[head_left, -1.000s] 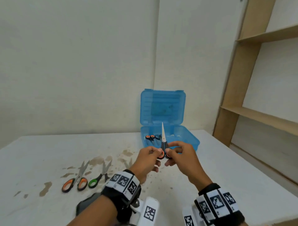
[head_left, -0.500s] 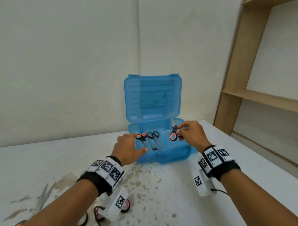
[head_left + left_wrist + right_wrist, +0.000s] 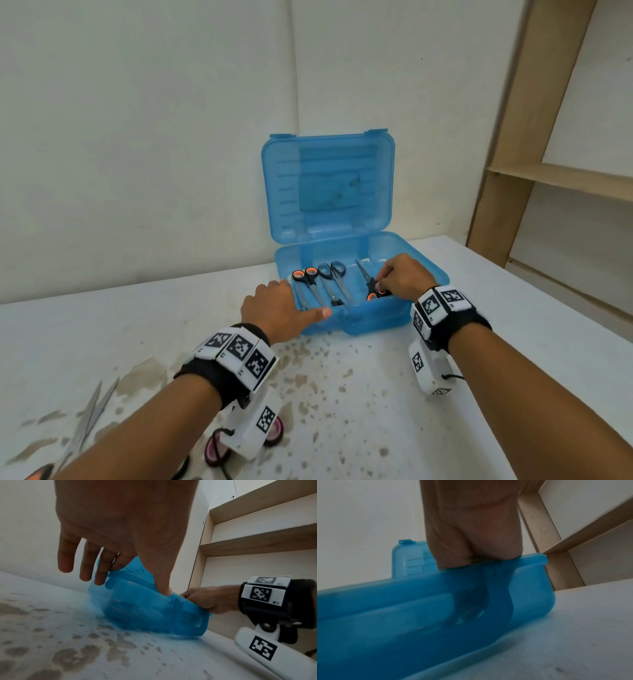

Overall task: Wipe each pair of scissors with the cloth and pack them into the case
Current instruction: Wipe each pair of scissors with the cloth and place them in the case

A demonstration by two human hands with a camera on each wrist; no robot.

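Observation:
The blue plastic case (image 3: pixel 376 320) stands open at the back of the table, its lid (image 3: pixel 329 185) upright. Inside lie orange-handled scissors (image 3: pixel 306 278) and blue-handled scissors (image 3: pixel 331 272). My right hand (image 3: pixel 400 278) reaches into the case's right side and pinches the handles of a third, black-and-orange pair (image 3: pixel 371 287), blade pointing away from me. My left hand (image 3: pixel 282 305) rests on the case's front left corner; in the left wrist view its thumb (image 3: pixel 163 589) presses the rim and the fingers hang straight. In the right wrist view the case wall (image 3: pixel 402 601) hides my fingers. No cloth is in view.
More scissors (image 3: pixel 90 416) lie at the table's near left edge, and a pink-handled pair (image 3: pixel 215 450) sits under my left wrist. Brown stains (image 3: pixel 308 377) speckle the white table. A wooden shelf unit (image 3: pixel 507 144) stands to the right, and the wall is just behind the case.
My right hand has lowered the black-and-orange scissors from above the case down into its right side. My left hand let go of them earlier and has settled on the case's front rim.

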